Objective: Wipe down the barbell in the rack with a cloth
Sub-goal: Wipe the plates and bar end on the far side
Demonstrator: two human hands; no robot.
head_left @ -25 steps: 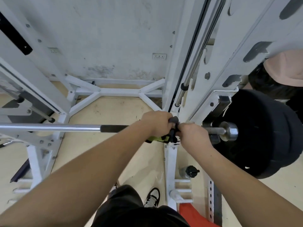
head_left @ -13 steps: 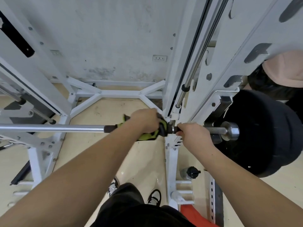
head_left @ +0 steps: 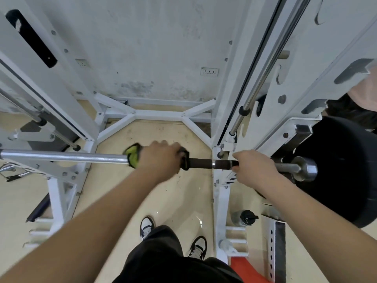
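Observation:
A long steel barbell (head_left: 61, 156) lies level across the white rack (head_left: 221, 193), with a dark knurled stretch (head_left: 201, 163) near the right upright. My left hand (head_left: 158, 160) is wrapped around the bar with a yellow-green and black cloth (head_left: 132, 158) between palm and bar; the cloth sticks out on both sides of the fist. My right hand (head_left: 253, 168) grips the bar just right of the upright, beside the black weight plates (head_left: 342, 170) and the chrome bar end (head_left: 305, 168).
White rack uprights and a floor brace (head_left: 155, 115) stand ahead against the wall. A dark bottle (head_left: 243, 217) sits on the floor by the right post. Another person's head (head_left: 359, 103) shows at the far right. My shoes (head_left: 146, 228) are below.
My left hand has slid the cloth leftwards along the bar, away from the right upright, baring the dark knurled part. My right hand has stayed on the bar.

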